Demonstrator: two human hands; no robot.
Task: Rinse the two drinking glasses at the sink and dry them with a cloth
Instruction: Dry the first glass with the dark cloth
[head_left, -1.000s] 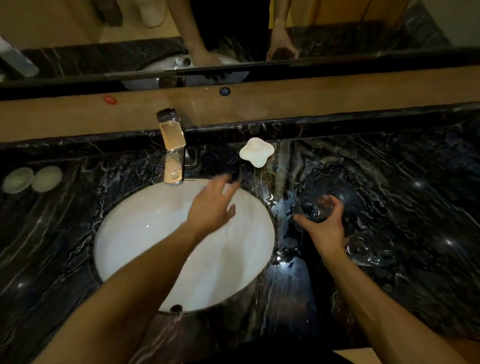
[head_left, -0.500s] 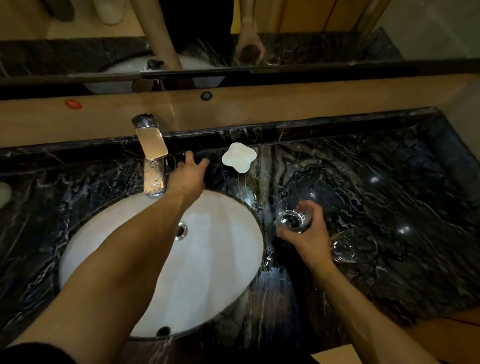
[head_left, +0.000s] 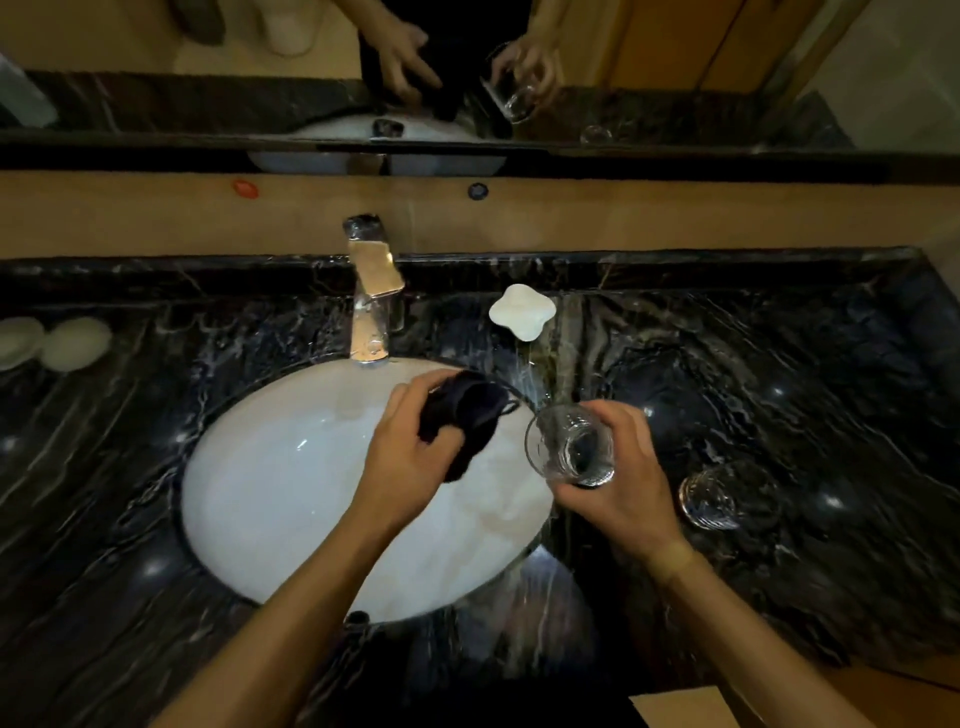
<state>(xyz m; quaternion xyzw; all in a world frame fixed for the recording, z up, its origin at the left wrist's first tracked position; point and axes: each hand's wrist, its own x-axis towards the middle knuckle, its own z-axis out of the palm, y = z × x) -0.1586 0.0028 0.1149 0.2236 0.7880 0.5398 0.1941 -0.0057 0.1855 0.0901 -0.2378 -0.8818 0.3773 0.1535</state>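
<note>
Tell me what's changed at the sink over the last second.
The left hand went to the tap, came back over the sink and now grips a dark cloth. The right hand lifted its glass toward the basin. The second glass stayed on the counter.

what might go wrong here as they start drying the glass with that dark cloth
1. The clear drinking glass is held in the right hand above the black marble counter's edge; if wet, it might slip and break.
2. The second clear glass sits on the counter close beside that hand and could be knocked.
3. The dark cloth gripped by the left hand is bunched, so it may dry poorly.
</note>
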